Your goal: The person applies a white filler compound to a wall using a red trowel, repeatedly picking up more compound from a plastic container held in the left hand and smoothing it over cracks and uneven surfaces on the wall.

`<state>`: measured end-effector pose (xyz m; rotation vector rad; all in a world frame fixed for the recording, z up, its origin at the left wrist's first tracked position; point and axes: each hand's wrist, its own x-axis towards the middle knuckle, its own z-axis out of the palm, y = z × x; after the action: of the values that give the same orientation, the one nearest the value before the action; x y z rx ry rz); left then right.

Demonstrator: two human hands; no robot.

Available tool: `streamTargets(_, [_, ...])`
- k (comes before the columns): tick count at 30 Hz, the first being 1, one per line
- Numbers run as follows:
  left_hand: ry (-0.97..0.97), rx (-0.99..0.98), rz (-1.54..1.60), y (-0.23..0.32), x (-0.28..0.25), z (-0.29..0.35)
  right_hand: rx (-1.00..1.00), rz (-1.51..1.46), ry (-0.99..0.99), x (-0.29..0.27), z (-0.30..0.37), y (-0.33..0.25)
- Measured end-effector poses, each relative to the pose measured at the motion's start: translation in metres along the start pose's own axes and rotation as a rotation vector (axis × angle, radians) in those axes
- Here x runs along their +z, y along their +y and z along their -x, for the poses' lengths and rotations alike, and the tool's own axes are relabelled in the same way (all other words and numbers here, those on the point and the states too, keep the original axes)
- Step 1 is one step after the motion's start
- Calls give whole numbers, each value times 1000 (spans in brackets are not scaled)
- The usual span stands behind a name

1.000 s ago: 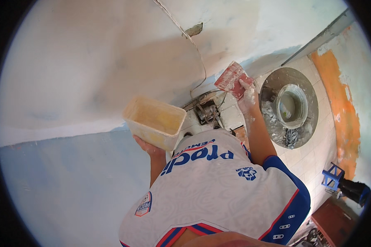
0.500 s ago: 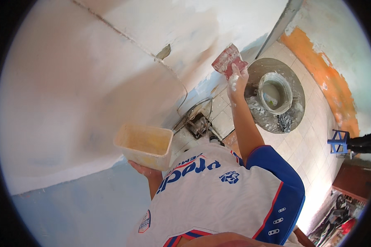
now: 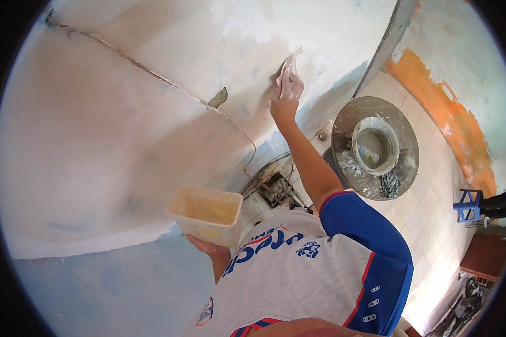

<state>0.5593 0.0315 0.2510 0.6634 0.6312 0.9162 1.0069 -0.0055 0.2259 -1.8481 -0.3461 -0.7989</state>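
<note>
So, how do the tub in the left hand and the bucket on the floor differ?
The plastic tub is rectangular and yellowish; the bucket is round and grey-white. The left hand holds the tub up from beneath, while the bucket stands in a wide round metal pan on the tiled floor, untouched. Both are open-topped. The right hand presses a scraper to the wall.

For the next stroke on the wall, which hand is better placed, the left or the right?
The right hand, probably. It is raised against the wall and holds the scraper flat on the patched area. The left hand is low, busy supporting the plastic tub from below.
</note>
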Motion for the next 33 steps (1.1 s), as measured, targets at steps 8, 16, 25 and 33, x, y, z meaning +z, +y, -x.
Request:
streamTargets(8, [55,-77,73,-114,30,-12,2,30,0,-28,-51,110])
streamTargets(16, [134,-71,148,-177,112,-2,-192,-82,-56,-26,-70,157])
streamTargets(25, [111,110,-82,-223,184,9,-154,-164,-76,-39,-130,211])
streamTargets(33, [-26,97,-27,-276,192,12,-12,-88,58,-55,-183,267])
